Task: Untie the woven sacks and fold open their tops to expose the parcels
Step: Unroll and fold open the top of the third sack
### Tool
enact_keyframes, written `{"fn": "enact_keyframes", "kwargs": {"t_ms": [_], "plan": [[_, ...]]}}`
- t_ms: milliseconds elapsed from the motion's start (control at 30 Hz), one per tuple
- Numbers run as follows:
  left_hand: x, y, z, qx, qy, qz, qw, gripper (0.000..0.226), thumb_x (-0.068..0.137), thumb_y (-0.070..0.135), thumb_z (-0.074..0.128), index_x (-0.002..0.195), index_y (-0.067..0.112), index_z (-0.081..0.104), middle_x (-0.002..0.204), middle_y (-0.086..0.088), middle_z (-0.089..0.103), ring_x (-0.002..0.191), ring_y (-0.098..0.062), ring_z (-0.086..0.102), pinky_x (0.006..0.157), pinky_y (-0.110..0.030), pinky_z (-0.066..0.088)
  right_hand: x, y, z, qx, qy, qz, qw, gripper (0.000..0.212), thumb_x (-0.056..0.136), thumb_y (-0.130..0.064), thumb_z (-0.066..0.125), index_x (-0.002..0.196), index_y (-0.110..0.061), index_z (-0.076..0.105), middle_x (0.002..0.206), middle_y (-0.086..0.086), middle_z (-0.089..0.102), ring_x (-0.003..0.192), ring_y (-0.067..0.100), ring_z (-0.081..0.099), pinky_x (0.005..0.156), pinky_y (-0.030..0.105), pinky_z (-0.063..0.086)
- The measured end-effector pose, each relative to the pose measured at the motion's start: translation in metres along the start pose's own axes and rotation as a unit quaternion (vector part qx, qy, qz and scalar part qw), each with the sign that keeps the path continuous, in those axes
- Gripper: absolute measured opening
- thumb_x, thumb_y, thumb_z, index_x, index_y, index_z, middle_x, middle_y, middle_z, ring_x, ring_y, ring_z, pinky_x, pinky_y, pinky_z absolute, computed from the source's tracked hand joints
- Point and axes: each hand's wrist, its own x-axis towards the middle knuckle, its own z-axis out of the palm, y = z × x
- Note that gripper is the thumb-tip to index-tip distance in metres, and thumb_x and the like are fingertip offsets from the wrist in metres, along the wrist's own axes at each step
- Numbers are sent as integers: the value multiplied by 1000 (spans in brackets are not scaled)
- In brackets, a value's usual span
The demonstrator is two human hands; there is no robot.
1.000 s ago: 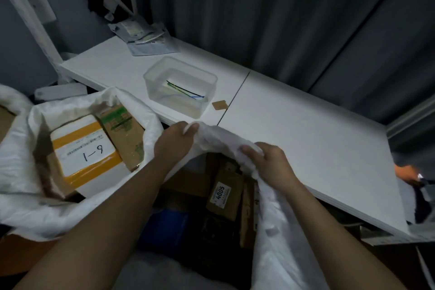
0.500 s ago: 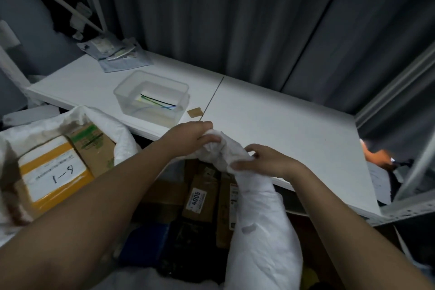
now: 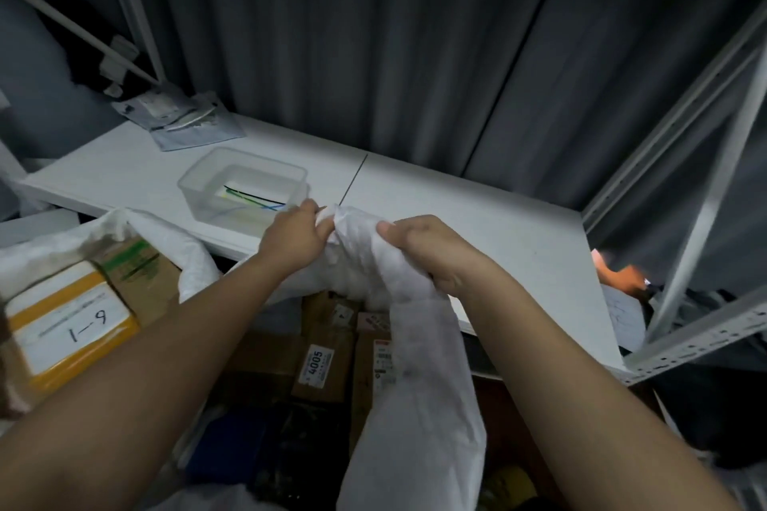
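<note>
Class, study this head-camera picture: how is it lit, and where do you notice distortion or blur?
Head view: dim overall, the white table brightest; wide-angle lens bends the shelf rail and stretches the forearms; the orange object at right is smeared; the 4005 label stays readable.

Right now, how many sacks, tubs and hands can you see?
Sacks: 2, the open one at left and the one both hands grip.
Tubs: 1.
Hands: 2, left and right.
Total: 5.

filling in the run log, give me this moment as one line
step: folding sack top | left hand: grips sack rim | right hand: grips bunched woven sack | parcels: exposed below | second sack: already open
</note>
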Motion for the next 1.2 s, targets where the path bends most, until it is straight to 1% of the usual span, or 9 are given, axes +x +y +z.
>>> {"fn": "enact_keyframes", "kwargs": {"t_ms": [100, 267, 400, 533, 633, 733, 900, 1067, 1200], "plan": [[-21, 28, 3, -106, 103, -17, 989, 35, 91, 42, 51, 107, 11, 52, 114, -15, 54, 111, -32, 47, 95, -39, 40, 10, 28, 3, 250, 31, 6, 968, 9, 95, -19, 57, 91, -14, 63, 94, 9, 66, 83, 23, 63, 76, 33, 53], [-54, 74, 16, -498, -169, -264, 809, 67, 88, 57, 53, 127, 4, 51, 119, -15, 60, 108, -31, 60, 96, -44, 49, 13, 37, 21, 273, 93, 28, 957, 19, 101, -19, 42, 116, -23, 53, 111, 10, 57, 95, 25, 59, 76, 33, 52], [-47, 86, 16, -405, -85, -227, 882, 43, 94, 31, 56, 120, -3, 54, 115, -20, 61, 98, -34, 62, 69, -39, 56, -12, 52, 12, 69, 143, -85, 984, 37, 99, -20, 43, 134, -27, 32, 127, 6, 48, 107, 23, 54, 78, 28, 50], [-46, 97, 20, -374, -47, -195, 905, 45, 94, 32, 56, 120, -4, 56, 114, -17, 63, 100, -32, 62, 83, -38, 54, -32, 90, 16, -134, 178, -119, 968, 31, 95, -31, 48, 124, -18, 53, 115, -1, 57, 103, 18, 54, 87, 32, 47], [-64, 99, 16, -373, -87, -158, 910, 54, 89, 46, 59, 108, -4, 63, 97, -18, 66, 89, -30, 65, 77, -37, 54, -34, 91, 10, 38, 194, -75, 977, 14, 93, -17, 55, 97, -10, 66, 90, 1, 67, 88, 22, 62, 72, 24, 49], [-83, 89, 17, -389, -171, -108, 899, 55, 77, 46, 69, 100, -3, 67, 94, -23, 69, 90, -37, 67, 84, -51, 55, -36, 85, 7, 389, 102, -11, 915, 27, 89, -20, 66, 112, -6, 64, 103, 18, 70, 96, 31, 68, 81, 38, 57], [-84, 90, 25, -363, -77, -138, 918, 25, 80, 14, 70, 92, -7, 65, 87, -23, 67, 78, -32, 66, 66, -40, 57, -61, 89, 17, 75, 331, -126, 932, 11, 91, -24, 63, 87, -13, 61, 81, -5, 61, 75, 6, 56, 63, 11, 43], [-89, 114, 36, -354, -44, -103, 929, 15, 85, 17, 68, 85, 2, 66, 67, -5, 61, 66, -20, 58, 59, -25, 44, -81, 134, 37, -71, 292, -184, 936, 27, 101, -28, 40, 104, -12, 62, 92, -6, 61, 84, 7, 55, 77, 22, 43], [-103, 113, 30, -405, -134, -71, 902, 36, 82, 42, 70, 105, 15, 63, 88, 1, 68, 80, -12, 63, 71, -29, 52, -67, 133, 18, 376, 168, -49, 910, 20, 98, -11, 48, 102, -2, 65, 89, 12, 66, 79, 21, 63, 68, 22, 51]]}}
